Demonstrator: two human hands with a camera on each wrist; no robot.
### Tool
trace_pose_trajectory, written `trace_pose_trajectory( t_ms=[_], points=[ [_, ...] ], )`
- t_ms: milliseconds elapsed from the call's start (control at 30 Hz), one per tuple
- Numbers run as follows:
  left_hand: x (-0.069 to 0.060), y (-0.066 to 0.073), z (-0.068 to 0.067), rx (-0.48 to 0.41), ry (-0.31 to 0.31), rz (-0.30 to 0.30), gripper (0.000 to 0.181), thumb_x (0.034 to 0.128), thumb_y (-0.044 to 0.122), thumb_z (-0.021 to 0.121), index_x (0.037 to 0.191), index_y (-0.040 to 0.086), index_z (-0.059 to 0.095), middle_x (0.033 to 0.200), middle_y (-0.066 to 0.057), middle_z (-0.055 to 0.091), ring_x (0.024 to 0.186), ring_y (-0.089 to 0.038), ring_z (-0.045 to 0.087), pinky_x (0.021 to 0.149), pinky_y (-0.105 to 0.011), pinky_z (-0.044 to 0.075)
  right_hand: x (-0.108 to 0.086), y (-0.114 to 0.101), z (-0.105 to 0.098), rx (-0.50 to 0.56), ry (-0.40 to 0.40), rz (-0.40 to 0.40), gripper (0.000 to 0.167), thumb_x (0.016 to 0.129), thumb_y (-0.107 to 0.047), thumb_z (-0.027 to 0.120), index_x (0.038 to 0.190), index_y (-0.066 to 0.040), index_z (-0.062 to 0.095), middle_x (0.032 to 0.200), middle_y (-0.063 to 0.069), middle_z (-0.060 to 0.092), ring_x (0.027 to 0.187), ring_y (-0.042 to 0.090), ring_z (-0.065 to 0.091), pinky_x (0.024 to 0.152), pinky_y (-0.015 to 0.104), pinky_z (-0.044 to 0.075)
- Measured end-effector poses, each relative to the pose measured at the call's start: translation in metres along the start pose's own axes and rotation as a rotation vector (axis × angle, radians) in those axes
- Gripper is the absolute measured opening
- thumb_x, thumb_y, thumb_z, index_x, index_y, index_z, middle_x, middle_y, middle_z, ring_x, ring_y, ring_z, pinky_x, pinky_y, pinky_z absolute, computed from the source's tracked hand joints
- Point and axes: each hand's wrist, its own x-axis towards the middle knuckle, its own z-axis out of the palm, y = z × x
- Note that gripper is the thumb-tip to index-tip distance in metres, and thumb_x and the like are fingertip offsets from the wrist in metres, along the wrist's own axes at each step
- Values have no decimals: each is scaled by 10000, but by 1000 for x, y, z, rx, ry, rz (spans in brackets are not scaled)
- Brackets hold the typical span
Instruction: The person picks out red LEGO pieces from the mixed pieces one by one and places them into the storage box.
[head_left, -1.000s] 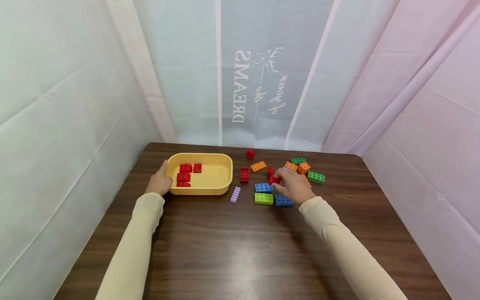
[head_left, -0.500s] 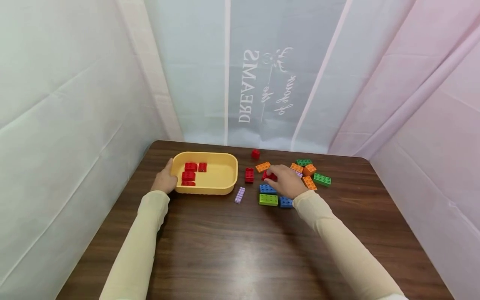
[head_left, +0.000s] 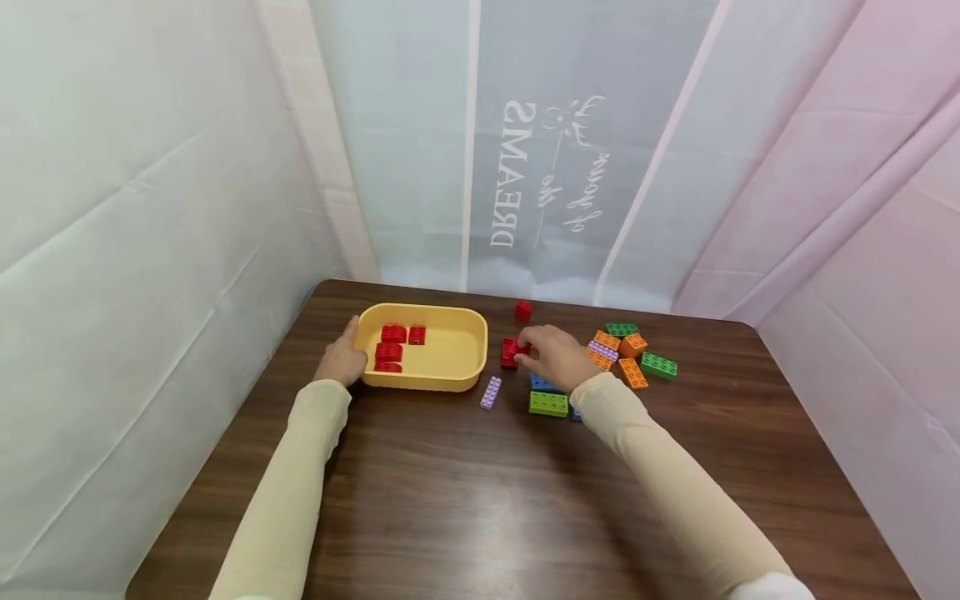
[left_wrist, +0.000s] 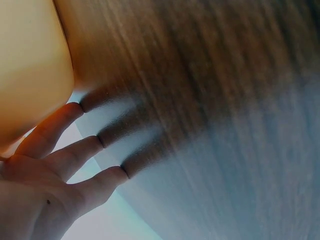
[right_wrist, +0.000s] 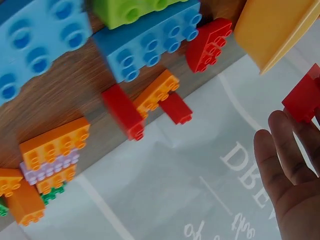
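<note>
My right hand (head_left: 558,357) pinches a red toy brick (right_wrist: 301,95) in its fingertips, above the table and near another red brick (head_left: 510,353) that lies right of the tray. In the right wrist view this hand is cut off by the frame edge, and part of the brick is hidden. My left hand (head_left: 342,357) rests at the left end of a yellow tray (head_left: 423,384), its index finger extended along the rim. In the left wrist view several fingers (left_wrist: 75,155) are stretched out beside the tray wall. Several red bricks (head_left: 388,352) lie in the tray's left half.
A lilac brick (head_left: 491,392) lies just right of the tray. Lime (head_left: 548,404) and blue bricks (right_wrist: 150,42) lie by my right hand. Orange (head_left: 633,373) and green bricks (head_left: 659,365) are farther right; a small red brick (head_left: 523,310) is near the back edge.
My right hand has moved left toward the tray, carrying the red brick off the pile. The left hand stays at the tray; the whole head view has shifted slightly.
</note>
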Motion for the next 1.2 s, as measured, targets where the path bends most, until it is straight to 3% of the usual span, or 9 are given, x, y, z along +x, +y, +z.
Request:
trace_pose_trajectory(
  t_ms=[233, 500, 967, 1200],
  points=[
    [-3, 2, 1, 2, 6, 0, 802, 936, 92, 369, 1641, 219, 9, 1629, -207, 239, 1373, -383, 361, 1115, -577, 280, 18, -13, 10, -6, -17, -76, 143, 903, -186, 779, 992, -130, 683, 916, -7, 663, 817, 192, 560, 755, 392, 510],
    [-2, 2, 1, 11, 3, -16, 811, 928, 93, 380, 1640, 219, 13, 1627, -188, 256, 1267, -360, 419, 1097, -555, 312, 40, -27, 22, -43, -50, -136, 147, 917, -208, 766, 1000, -125, 678, 920, -11, 658, 855, 192, 566, 775, 372, 513],
    [3, 1, 5, -7, 16, -32, 821, 919, 87, 403, 1644, 225, 43, 1623, -181, 273, 1285, -352, 428, 1106, -559, 310, 71, -53, 43, -44, -81, -179, 131, 910, -207, 772, 923, -146, 657, 889, -34, 669, 790, 157, 565, 758, 344, 504],
    [-1, 3, 4, -20, 30, -48, 810, 930, 100, 403, 1644, 241, 49, 1625, -178, 273, 1353, -360, 390, 1117, -565, 291, 87, -71, 54, -18, -82, -212, 136, 917, -217, 766, 908, -144, 651, 854, -42, 654, 746, 149, 548, 703, 321, 489]
  ],
)
